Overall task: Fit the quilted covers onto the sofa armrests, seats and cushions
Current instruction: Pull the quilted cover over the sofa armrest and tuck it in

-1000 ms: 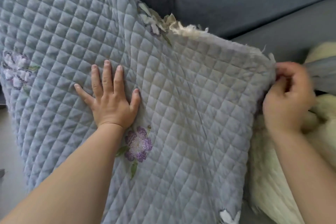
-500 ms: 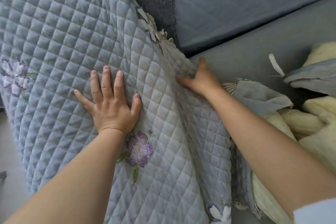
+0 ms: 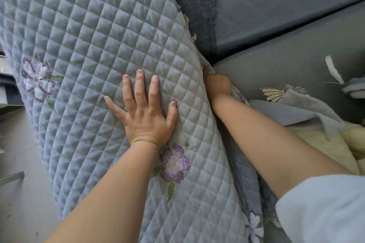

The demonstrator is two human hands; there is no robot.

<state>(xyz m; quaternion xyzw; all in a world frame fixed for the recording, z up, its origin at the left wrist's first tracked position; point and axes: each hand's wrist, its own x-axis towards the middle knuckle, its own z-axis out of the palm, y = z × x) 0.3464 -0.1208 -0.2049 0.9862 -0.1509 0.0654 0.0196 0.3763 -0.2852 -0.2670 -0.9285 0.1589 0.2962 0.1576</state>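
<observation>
A pale blue quilted cover [image 3: 94, 49] with purple embroidered flowers lies draped over the sofa armrest, filling the left and middle of the view. My left hand [image 3: 144, 112] presses flat on it with fingers spread. My right hand [image 3: 217, 85] reaches down beside the armrest, where the cover's edge meets the grey sofa seat [image 3: 286, 61]. Its fingers are hidden behind the cover's fold, so I cannot see how they lie.
A second cover with a lace trim [image 3: 292, 104] lies crumpled on the seat at the right, over cream fluffy fabric [image 3: 325, 144]. The blue-grey backrest [image 3: 276, 2] rises behind. Grey floor [image 3: 19, 183] shows at the lower left.
My right hand let go of the cover's raised edge, came left, and pushed down into the gap beside the armrest. The cover's flap dropped over the armrest side. My left hand stayed flat.
</observation>
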